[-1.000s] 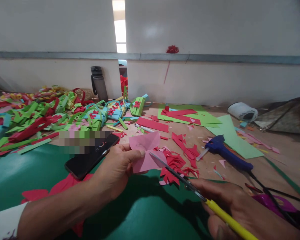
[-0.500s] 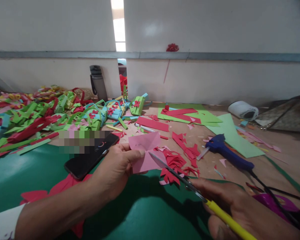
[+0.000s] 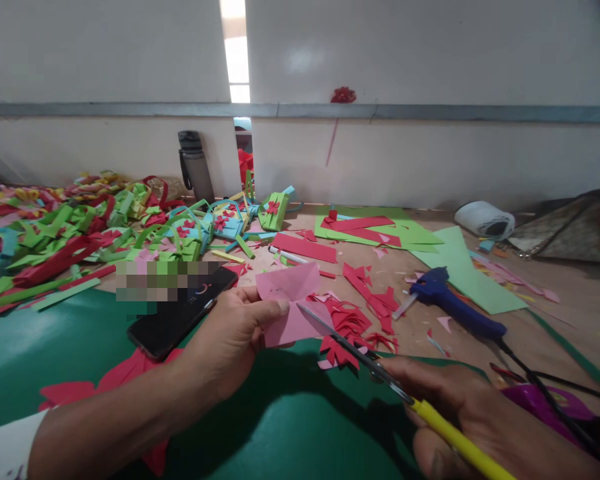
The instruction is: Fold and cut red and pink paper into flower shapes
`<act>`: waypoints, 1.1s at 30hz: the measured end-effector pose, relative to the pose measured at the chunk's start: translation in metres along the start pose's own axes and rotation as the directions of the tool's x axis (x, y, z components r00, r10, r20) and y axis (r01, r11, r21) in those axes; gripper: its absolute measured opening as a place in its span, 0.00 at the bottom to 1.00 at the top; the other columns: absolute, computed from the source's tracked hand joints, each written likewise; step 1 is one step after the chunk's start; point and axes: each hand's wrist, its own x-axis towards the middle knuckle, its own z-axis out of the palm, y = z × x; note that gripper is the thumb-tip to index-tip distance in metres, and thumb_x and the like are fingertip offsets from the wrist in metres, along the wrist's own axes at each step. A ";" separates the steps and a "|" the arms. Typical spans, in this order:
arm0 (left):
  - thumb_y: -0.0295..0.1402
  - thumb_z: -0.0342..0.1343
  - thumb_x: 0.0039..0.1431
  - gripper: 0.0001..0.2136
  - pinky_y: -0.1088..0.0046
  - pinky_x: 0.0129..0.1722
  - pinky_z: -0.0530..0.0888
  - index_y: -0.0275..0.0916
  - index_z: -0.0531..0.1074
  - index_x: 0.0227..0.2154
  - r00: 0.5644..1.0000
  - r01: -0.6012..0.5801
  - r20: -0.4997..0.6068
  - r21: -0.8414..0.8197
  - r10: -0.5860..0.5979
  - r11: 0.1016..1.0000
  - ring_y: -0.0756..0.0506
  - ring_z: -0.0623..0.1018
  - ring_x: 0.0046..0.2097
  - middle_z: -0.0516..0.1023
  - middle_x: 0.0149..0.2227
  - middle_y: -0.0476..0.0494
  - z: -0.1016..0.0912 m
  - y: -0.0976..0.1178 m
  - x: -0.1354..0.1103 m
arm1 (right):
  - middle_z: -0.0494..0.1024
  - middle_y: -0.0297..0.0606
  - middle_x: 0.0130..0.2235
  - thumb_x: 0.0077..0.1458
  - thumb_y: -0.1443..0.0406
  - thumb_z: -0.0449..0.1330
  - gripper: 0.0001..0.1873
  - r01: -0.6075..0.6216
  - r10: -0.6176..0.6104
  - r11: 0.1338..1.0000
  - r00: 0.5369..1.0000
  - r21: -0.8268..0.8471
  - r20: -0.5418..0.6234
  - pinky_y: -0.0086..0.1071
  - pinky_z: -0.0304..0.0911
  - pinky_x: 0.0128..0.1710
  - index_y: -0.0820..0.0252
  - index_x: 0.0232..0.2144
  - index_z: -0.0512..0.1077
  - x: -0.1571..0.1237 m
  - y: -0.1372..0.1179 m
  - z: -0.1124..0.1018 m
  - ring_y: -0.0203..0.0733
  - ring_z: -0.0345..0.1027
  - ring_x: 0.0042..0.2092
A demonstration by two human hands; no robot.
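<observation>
Status: near-static. Over the last second, neither hand visibly shifts against the paper; the whole view only slides a touch, which looks like head movement.

Left hand (image 3: pixel 237 327): closed, pinching a pink paper piece (image 3: pixel 297 327) with the thumb on top, over the near edge of the bench. Right hand (image 3: pixel 463 403): wrapped around yellow-handled scissors (image 3: pixel 357 353), blade lying across the pink piece, tip near its middle and just beside the left thumb. Can't tell if a second blade sits under the paper, so can't call the scissors' opening.

What it means, my read: cutting is paused or very slow; blade position gives no sign of progress over that second. Thumb is close to the tip, so a slip would be the risk.

Around it: red paper cut-outs (image 3: pixel 347 320) just behind the blade, blue glue gun (image 3: pixel 460 310) farther right, pale green sheet (image 3: pixel 473 277) behind that. Black smartphone (image 3: pixel 180 323) left of the left hand, small green paper basket (image 3: pixel 275 210) farther back, grey bottle (image 3: pixel 197 173) against the wall panel. None of these show any change.
</observation>
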 end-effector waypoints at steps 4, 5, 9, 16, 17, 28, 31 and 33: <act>0.22 0.62 0.42 0.07 0.76 0.25 0.74 0.35 0.71 0.17 1.000 0.005 -0.018 0.024 -0.004 1.000 0.51 0.74 0.20 0.74 0.17 0.50 -0.002 -0.001 0.001 | 0.71 0.27 0.22 0.40 0.64 0.62 0.10 -0.015 0.009 0.995 0.998 -0.102 -0.057 0.23 0.52 0.21 0.54 0.30 0.72 0.001 -0.001 0.000 0.35 0.61 0.24; 0.23 0.63 0.42 0.06 0.76 0.24 0.74 0.35 0.71 0.18 1.000 0.003 -0.024 0.044 -0.002 0.999 0.51 0.74 0.21 0.75 0.18 0.50 -0.002 0.000 0.001 | 0.72 0.28 0.22 0.40 0.64 0.62 0.09 -0.020 0.009 0.990 0.997 -0.142 -0.078 0.24 0.53 0.22 0.54 0.29 0.72 0.001 0.000 -0.001 0.36 0.62 0.24; 0.24 0.62 0.45 0.03 0.74 0.24 0.75 0.33 0.74 0.25 1.000 0.022 0.003 0.132 -0.022 0.991 0.49 0.75 0.23 0.77 0.22 0.45 -0.005 0.004 0.003 | 0.75 0.30 0.22 0.39 0.64 0.61 0.07 -0.017 -0.007 0.979 0.993 -0.202 -0.118 0.26 0.57 0.23 0.55 0.27 0.72 0.000 0.001 -0.002 0.41 0.68 0.26; 0.24 0.63 0.43 0.04 0.81 0.18 0.69 0.33 0.72 0.22 0.991 0.090 0.074 0.285 -0.115 0.954 0.52 0.73 0.20 0.75 0.20 0.47 -0.016 0.017 0.010 | 0.74 0.26 0.19 0.37 0.67 0.62 0.07 -0.019 -0.012 0.981 0.988 -0.192 -0.155 0.24 0.53 0.21 0.56 0.25 0.71 0.000 0.004 -0.002 0.36 0.64 0.22; 0.24 0.63 0.43 0.04 0.81 0.19 0.70 0.33 0.73 0.21 0.988 0.087 0.093 0.307 -0.121 0.948 0.52 0.73 0.20 0.75 0.20 0.47 -0.018 0.018 0.011 | 0.73 0.26 0.18 0.38 0.66 0.62 0.06 -0.006 -0.023 0.983 0.988 -0.184 -0.153 0.24 0.53 0.21 0.56 0.24 0.71 0.001 0.005 -0.001 0.36 0.63 0.22; 0.25 0.60 0.41 0.00 0.81 0.19 0.65 0.34 0.75 0.19 0.973 0.037 0.183 0.487 -0.143 0.873 0.52 0.71 0.20 0.74 0.19 0.48 -0.026 0.028 0.017 | 0.76 0.28 0.18 0.35 0.69 0.62 0.08 -0.021 0.005 0.989 0.994 -0.149 -0.106 0.25 0.57 0.21 0.55 0.24 0.72 -0.002 0.006 -0.001 0.41 0.69 0.24; 0.26 0.60 0.42 0.01 0.81 0.19 0.66 0.34 0.76 0.20 0.970 0.027 0.197 0.507 -0.146 0.861 0.52 0.71 0.21 0.74 0.20 0.46 -0.028 0.028 0.018 | 0.77 0.27 0.18 0.33 0.70 0.62 0.11 -0.044 0.030 0.991 0.994 -0.130 -0.106 0.26 0.57 0.22 0.54 0.25 0.73 -0.002 0.004 0.000 0.42 0.69 0.24; 0.26 0.61 0.41 0.02 0.82 0.17 0.65 0.34 0.74 0.18 0.969 0.019 0.204 0.497 -0.138 0.868 0.53 0.69 0.19 0.73 0.18 0.47 -0.028 0.029 0.018 | 0.76 0.25 0.17 0.32 0.71 0.62 0.14 -0.053 0.029 0.987 0.987 -0.150 -0.157 0.26 0.55 0.22 0.53 0.27 0.75 -0.002 0.003 0.001 0.40 0.67 0.23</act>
